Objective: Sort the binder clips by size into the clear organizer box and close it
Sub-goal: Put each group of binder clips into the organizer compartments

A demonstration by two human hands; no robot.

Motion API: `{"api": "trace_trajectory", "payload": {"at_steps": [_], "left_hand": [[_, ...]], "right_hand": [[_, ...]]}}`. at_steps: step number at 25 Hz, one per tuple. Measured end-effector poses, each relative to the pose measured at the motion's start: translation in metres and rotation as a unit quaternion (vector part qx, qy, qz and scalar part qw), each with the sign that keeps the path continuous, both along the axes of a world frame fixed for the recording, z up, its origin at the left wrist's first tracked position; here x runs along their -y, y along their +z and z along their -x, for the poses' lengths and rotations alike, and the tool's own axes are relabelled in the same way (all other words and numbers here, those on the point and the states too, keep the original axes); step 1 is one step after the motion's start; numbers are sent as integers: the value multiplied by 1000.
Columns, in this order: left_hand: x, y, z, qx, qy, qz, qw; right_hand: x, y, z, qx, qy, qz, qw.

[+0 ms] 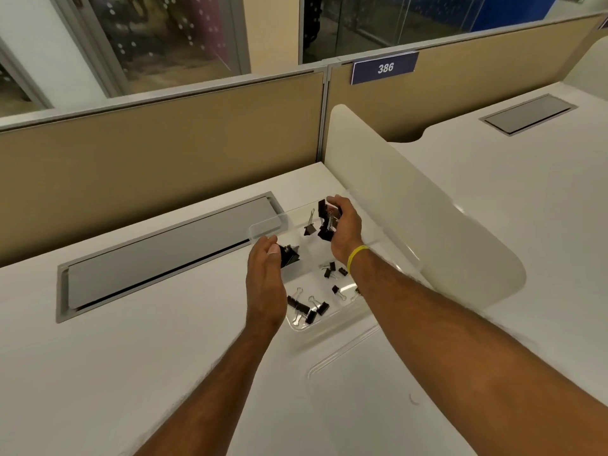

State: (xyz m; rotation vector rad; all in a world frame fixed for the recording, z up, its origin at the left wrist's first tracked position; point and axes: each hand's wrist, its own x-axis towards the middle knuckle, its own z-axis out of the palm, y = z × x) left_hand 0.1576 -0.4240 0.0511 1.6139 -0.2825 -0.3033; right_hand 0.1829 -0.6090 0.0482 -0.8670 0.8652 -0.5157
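- Grey cable-tray cover [158, 255] is set flush into the white desk [115, 373] at far left, well apart from the work
- Left hand [265, 281] hovers over the left edge of the clear organizer box [263, 227], thumb and fingers pinching one large black binder clip [289, 255]
- The box lies open on the desk; inside it a single mid-sized clip [310, 225] stands near the far end, a cluster of small clips [307, 309] lies in the near compartment, and a few more small clips [332, 269] lie toward the middle (the clear dividers are too faint to say exactly which cell each sits in)
- Right hand [342, 228], a yellow band [357, 258] on its wrist, curls around a bunch of large clips [329, 222] above the box's far end
- The box's clear lid [355, 383] lies flat on the desk, just in front of the box
- Cream desk divider [427, 218] rises just right of the box
- Judgement: sorting is in hand, the large clips being dealt with; next each hand needs to lower its load into the large-clip cell and let go, keeping sizes apart, before the lid is fitted
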Motion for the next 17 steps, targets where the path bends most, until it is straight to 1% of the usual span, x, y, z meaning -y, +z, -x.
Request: {"api": "trace_trajectory", "payload": {"at_steps": [5,10,15,17], "left_hand": [[-13,-10,2,47,11,-48,998],[-26,-16,9,47,1,-99,994],[-46,-19,22,47,-18,-147,988],[-56,-23,26,50,-31,-172,983]], "right_hand": [[6,-3,6,3,11,100,995],[5,4,23,1,29,180,983],[-12,5,50,-46,67,272,959],[-27,6,62,-59,98,303,946]]}}
